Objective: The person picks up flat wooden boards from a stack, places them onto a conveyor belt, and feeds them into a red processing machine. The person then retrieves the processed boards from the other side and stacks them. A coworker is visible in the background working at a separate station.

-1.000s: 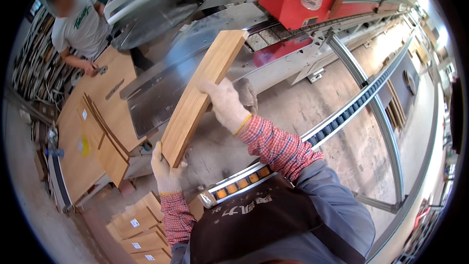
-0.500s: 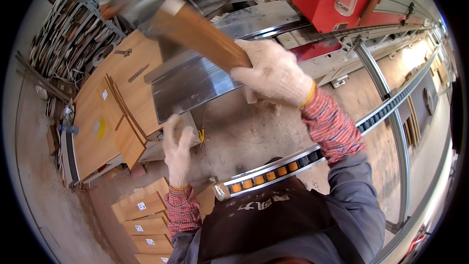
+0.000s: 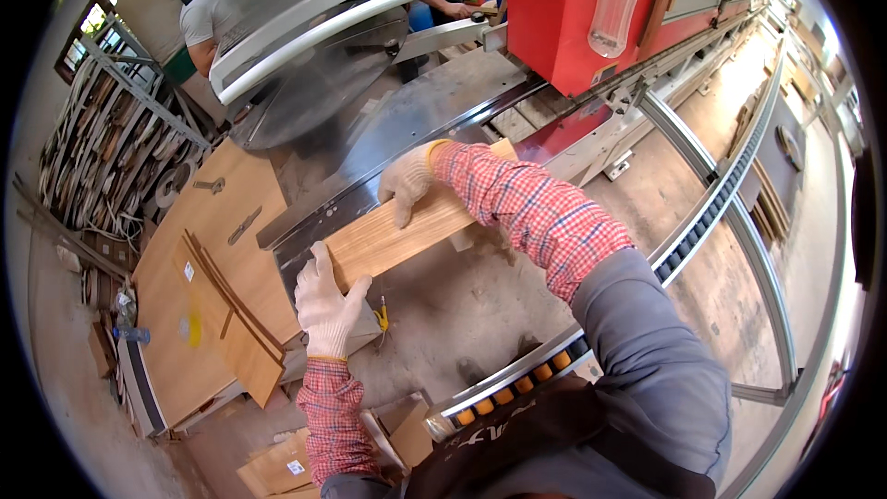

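A wooden board (image 3: 413, 232) with light brown grain lies over the metal saw table (image 3: 296, 254), its near edge overhanging the table's front. My right hand (image 3: 407, 187), in a white knitted glove, is closed over the board's far edge, with a finger down on its top face. My left hand (image 3: 330, 302), gloved the same way, grips the board's left end, thumb at the near corner and fingers along the end. My right forearm crosses above the board and hides part of its right end.
A red machine housing (image 3: 564, 23) stands at the far right of the table. Left is a wood-topped table (image 3: 208, 268) bearing thin strips (image 3: 231, 300) and a wrench (image 3: 210, 186). A roller rail (image 3: 517, 379) runs close before me. Another person (image 3: 203, 28) stands at the back.
The board has come down from a raised, tilted position onto the saw table. My right hand has moved left with it, and my left hand has come onto its end. The view has shifted.
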Demonstrator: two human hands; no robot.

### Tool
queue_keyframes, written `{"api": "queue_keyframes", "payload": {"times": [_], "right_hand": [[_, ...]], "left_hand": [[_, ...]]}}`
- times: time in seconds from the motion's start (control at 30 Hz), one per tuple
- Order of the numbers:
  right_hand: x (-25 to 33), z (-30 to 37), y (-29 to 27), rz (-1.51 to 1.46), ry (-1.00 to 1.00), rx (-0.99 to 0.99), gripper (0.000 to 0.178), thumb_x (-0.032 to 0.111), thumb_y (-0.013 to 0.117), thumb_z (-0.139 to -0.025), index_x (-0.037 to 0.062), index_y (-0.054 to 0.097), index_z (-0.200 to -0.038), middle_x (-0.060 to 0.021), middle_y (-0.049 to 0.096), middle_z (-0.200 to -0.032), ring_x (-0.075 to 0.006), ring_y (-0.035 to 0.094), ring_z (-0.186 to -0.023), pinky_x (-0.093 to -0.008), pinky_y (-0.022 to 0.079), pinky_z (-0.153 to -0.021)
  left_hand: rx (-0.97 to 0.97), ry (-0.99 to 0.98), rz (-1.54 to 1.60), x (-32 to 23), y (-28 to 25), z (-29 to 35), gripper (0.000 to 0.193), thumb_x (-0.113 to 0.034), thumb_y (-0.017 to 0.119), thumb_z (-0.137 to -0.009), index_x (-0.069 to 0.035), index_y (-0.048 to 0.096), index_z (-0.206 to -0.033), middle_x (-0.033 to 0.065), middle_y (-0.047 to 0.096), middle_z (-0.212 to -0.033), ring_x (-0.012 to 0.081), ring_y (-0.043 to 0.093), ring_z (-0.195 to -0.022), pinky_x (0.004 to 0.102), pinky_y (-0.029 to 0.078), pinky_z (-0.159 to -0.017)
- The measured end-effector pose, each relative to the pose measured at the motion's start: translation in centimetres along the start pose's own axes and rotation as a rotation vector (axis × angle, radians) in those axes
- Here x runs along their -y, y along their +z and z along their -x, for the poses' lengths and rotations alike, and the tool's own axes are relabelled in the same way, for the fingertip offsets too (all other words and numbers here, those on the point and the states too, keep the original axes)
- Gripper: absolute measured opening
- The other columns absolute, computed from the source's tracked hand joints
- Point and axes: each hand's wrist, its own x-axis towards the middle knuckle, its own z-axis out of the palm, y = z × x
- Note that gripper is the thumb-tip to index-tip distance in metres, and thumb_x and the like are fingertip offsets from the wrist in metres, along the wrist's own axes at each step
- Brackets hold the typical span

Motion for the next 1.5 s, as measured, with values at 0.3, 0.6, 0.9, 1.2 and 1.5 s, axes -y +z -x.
{"api": "queue_keyframes", "payload": {"times": [0.3,0.6,0.9,1.2,1.5], "right_hand": [[1.7,5.0,10.0,-0.398,0.016,-0.81,0.024,0.027,0.062,-0.1,0.0049,0.069,-0.106,-0.015,0.073,-0.09,-0.0278,0.073,-0.08,-0.0425,0.058,-0.07],[-1.8,3.4,14.2,-2.059,0.202,-0.517,0.025,0.015,0.045,-0.107,-0.0049,0.06,-0.106,-0.0132,0.068,-0.091,-0.0217,0.067,-0.067,-0.0335,0.054,-0.05],[-7.8,0.2,14.6,-2.254,-0.144,-0.465,0.014,0.006,0.042,-0.105,0.0006,0.048,-0.093,-0.0127,0.057,-0.085,-0.0216,0.055,-0.061,-0.0387,0.049,-0.05],[-5.7,3.5,12.8,-1.369,0.053,-0.591,0.018,0.012,0.052,-0.101,-0.0042,0.057,-0.106,-0.016,0.065,-0.11,-0.0254,0.066,-0.092,-0.0414,0.058,-0.078],[-9.5,6.7,11.6,-1.666,0.008,-0.612,0.018,0.009,0.058,-0.099,-0.0085,0.062,-0.105,-0.0202,0.068,-0.111,-0.0255,0.071,-0.093,-0.0394,0.061,-0.077]], "left_hand": [[0.102,-0.119,-0.198,-1.2,2.5,-0.8,0.072,-0.053,0.074,-0.087,-0.004,0.062,-0.139,0.0191,0.065,-0.102,0.037,0.063,-0.098,0.0494,0.054,-0.082],[0.095,-0.133,-0.154,-3.1,4.9,-5.2,0.07,-0.063,0.07,-0.087,-0.003,0.069,-0.122,0.0183,0.068,-0.101,0.0372,0.068,-0.098,0.0499,0.057,-0.077],[0.234,-0.06,-0.018,0.6,2.9,-5.9,0.05,-0.055,0.073,-0.087,-0.006,0.071,-0.095,0.0172,0.071,-0.097,0.0374,0.071,-0.093,0.0495,0.056,-0.081],[0.238,0.03,-0.029,-0.1,5.1,-7.9,0.045,-0.05,0.071,-0.092,-0.005,0.069,-0.084,0.0161,0.071,-0.08,0.0378,0.071,-0.074,0.0473,0.055,-0.069],[0.142,0.088,-0.021,-4.3,6.8,-9.7,0.044,-0.046,0.075,-0.089,-0.005,0.066,-0.078,0.0157,0.068,-0.075,0.037,0.068,-0.069,0.0453,0.053,-0.064]]}}
